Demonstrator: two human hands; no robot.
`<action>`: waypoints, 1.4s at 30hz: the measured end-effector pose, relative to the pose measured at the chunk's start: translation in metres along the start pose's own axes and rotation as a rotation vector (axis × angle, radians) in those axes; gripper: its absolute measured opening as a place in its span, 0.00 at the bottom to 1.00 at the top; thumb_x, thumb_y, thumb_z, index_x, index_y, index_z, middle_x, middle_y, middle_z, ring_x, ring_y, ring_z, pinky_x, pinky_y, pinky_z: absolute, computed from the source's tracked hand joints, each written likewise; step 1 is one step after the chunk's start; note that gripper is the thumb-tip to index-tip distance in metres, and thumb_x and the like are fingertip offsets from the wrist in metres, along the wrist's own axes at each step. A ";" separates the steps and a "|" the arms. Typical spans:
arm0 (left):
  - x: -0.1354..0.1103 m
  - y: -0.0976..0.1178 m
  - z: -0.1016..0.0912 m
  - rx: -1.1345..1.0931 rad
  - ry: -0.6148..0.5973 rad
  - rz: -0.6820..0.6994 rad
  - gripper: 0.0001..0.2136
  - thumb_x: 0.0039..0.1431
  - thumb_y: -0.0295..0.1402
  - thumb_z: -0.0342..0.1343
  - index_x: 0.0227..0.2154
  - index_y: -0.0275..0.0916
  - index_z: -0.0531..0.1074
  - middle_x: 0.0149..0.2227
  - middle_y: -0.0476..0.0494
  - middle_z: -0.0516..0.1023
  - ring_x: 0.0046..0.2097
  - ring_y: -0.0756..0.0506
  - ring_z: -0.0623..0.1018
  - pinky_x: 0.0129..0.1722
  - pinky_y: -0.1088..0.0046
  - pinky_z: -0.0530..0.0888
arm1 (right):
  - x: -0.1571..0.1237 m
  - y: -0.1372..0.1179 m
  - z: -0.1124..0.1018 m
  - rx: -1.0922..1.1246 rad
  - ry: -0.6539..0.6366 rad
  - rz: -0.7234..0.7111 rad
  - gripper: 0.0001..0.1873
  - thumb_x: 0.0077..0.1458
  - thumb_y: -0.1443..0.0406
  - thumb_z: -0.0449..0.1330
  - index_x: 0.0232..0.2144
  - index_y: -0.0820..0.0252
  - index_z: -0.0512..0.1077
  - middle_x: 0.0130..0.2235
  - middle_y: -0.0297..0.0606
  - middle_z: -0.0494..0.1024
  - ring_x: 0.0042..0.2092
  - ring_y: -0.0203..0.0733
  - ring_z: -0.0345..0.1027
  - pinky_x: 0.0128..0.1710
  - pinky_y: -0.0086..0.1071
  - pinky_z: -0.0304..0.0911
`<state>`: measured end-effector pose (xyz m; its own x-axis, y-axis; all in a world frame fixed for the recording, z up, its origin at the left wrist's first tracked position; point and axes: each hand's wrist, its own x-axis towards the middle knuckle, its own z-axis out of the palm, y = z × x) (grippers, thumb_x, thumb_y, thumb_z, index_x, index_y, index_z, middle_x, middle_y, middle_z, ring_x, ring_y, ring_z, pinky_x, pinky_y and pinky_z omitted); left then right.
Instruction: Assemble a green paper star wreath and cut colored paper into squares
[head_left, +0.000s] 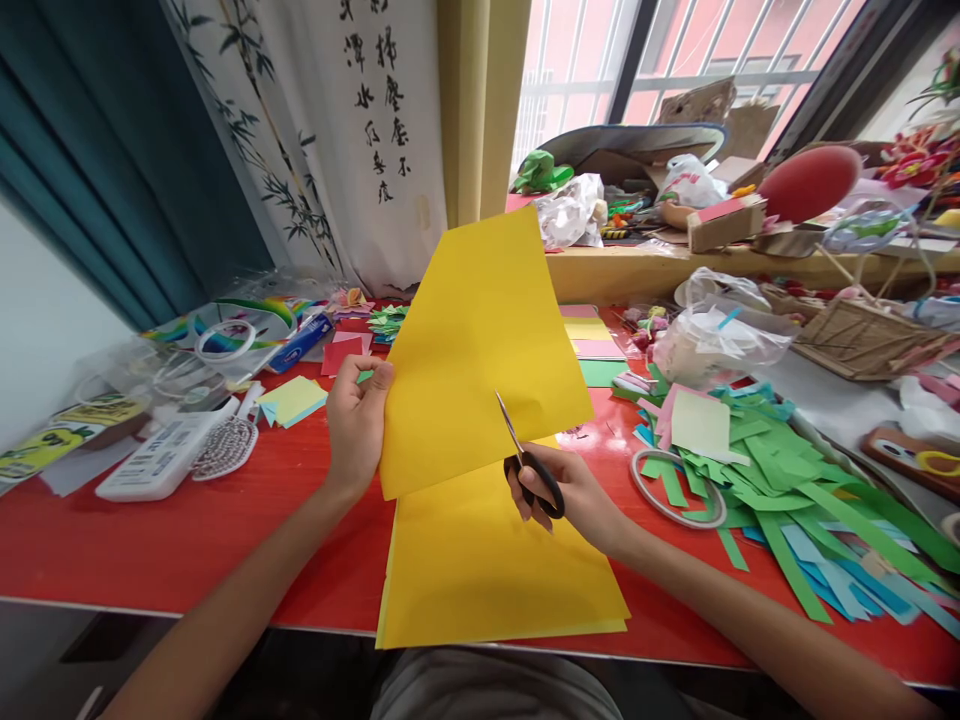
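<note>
My left hand (pixel 358 422) pinches the left edge of a yellow sheet of paper (pixel 480 320), thumb in front, and the sheet is raised and tilted above the table. In my right hand (pixel 574 495) is a pair of scissors (pixel 541 483) with black handles. Their blades point up and to the left in front of the sheet's lower part and look closed or nearly so. Whether they touch the paper I cannot tell. Below lie more yellow sheets (pixel 495 580), stacked at the table's front edge.
Green and blue paper strips (pixel 780 480) pile up at the right beside a roll of tape (pixel 679 488). At the left are a white plastic case (pixel 165 450), small yellow and blue papers (pixel 292 400) and a blue box (pixel 301 342). Craft clutter fills the windowsill (pixel 637 262).
</note>
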<state>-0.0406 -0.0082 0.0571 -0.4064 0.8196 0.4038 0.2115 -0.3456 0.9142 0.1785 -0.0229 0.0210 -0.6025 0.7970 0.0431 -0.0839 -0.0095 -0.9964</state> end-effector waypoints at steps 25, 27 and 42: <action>0.012 -0.003 -0.007 -0.012 0.073 -0.001 0.11 0.53 0.43 0.54 0.29 0.41 0.65 0.24 0.51 0.65 0.19 0.54 0.61 0.14 0.81 0.58 | 0.003 0.011 -0.003 0.125 -0.141 0.043 0.24 0.54 0.52 0.55 0.44 0.66 0.65 0.26 0.34 0.66 0.25 0.32 0.64 0.18 0.23 0.55; 0.012 -0.003 -0.006 -0.032 0.059 -0.028 0.11 0.52 0.43 0.55 0.29 0.41 0.65 0.25 0.51 0.66 0.20 0.54 0.62 0.15 0.81 0.59 | 0.002 0.009 -0.004 0.122 -0.139 0.031 0.25 0.53 0.52 0.56 0.44 0.67 0.65 0.26 0.35 0.66 0.25 0.32 0.64 0.17 0.23 0.54; 0.022 -0.018 -0.008 -0.088 -0.062 -0.377 0.11 0.49 0.41 0.57 0.29 0.39 0.66 0.24 0.50 0.70 0.20 0.52 0.69 0.17 0.78 0.64 | -0.007 -0.015 -0.023 0.061 -0.787 0.089 0.34 0.48 0.47 0.57 0.46 0.71 0.67 0.26 0.37 0.69 0.24 0.32 0.64 0.22 0.25 0.56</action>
<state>-0.0606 0.0124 0.0503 -0.3859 0.9217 0.0384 -0.0209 -0.0504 0.9985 0.2025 -0.0148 0.0345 -0.9910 0.1313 0.0253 -0.0392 -0.1043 -0.9938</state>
